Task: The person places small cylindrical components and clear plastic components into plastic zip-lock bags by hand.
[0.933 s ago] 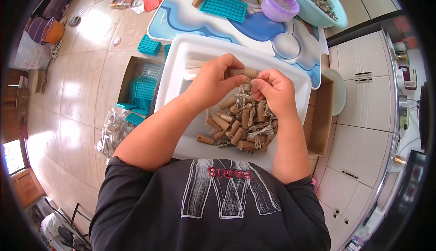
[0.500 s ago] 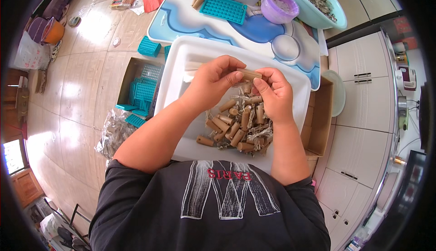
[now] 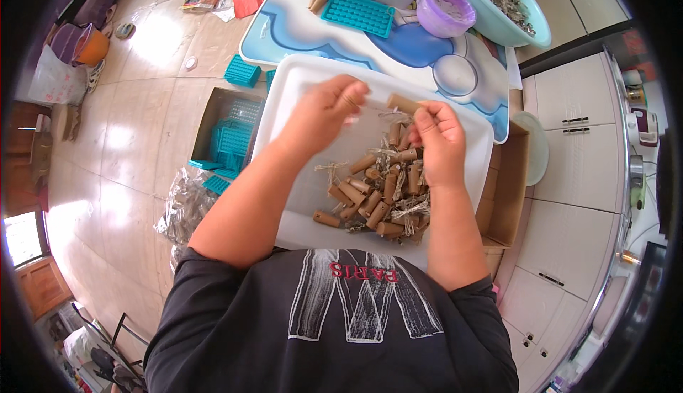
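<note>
My right hand (image 3: 440, 133) pinches a brown cork-shaped stopper (image 3: 403, 103) by one end, above the right half of a white plastic tub (image 3: 299, 211). To its left, my left hand (image 3: 329, 112) is raised over the tub with curled fingers, apart from the stopper and slightly blurred. Whether anything thin sits between its fingertips cannot be made out. Below the hands lies a heap of similar brown stoppers (image 3: 373, 192) tangled with clear wire bundles (image 3: 407, 214). A loose clear wire bundle (image 3: 331, 171) lies at the heap's left edge.
The tub overlaps a blue-and-white table (image 3: 320, 46). Behind it are a teal moulded tray (image 3: 358, 13), a purple basin (image 3: 442, 14) and a large pale-green basin (image 3: 537, 27). A cardboard box of teal trays (image 3: 229, 139) stands left; another cardboard box (image 3: 506, 187) stands right.
My left hand has come away from the stopper, moving left. The stopper stays in my right hand, more of it now showing. The view has shifted slightly.
</note>
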{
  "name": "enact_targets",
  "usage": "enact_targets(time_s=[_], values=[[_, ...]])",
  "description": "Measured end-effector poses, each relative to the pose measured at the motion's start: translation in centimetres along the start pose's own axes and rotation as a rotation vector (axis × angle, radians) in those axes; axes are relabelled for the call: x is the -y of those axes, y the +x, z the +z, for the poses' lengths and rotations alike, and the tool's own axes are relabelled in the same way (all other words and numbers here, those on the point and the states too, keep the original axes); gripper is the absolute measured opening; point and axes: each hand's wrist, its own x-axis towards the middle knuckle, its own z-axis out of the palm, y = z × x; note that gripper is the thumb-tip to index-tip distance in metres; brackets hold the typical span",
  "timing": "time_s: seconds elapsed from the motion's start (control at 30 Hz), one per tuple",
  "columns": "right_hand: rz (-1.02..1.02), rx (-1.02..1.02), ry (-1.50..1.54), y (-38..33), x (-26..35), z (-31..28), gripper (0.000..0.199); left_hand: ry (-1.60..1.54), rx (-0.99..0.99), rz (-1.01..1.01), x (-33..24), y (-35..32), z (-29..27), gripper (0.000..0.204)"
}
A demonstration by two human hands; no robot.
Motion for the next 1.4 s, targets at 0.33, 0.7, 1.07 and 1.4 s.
enact_targets(time_s=[0.33,0.7,1.07,1.4], values=[[-0.034,-0.139,-0.005,0.4,0.8,-0.5,0.014,1.368,-0.057,0.03,4.5,0.5,0.2,0.011],[-0.05,-0.133,-0.014,0.2,1.1,-1.4,0.016,1.12,0.022,-0.346,3.5,1.6,1.0,0.016],[-0.051,-0.124,-0.021,0.4,1.2,-1.6,0.016,1.277,0.007,-0.054,-1.2,-1.9,-1.0,0.023],[-0.137,-0.083,-0.07,0.2,0.9,-1.6,0.021,1.151,-0.222,0.092,-2.1,-1.1,-1.8,0.013]])
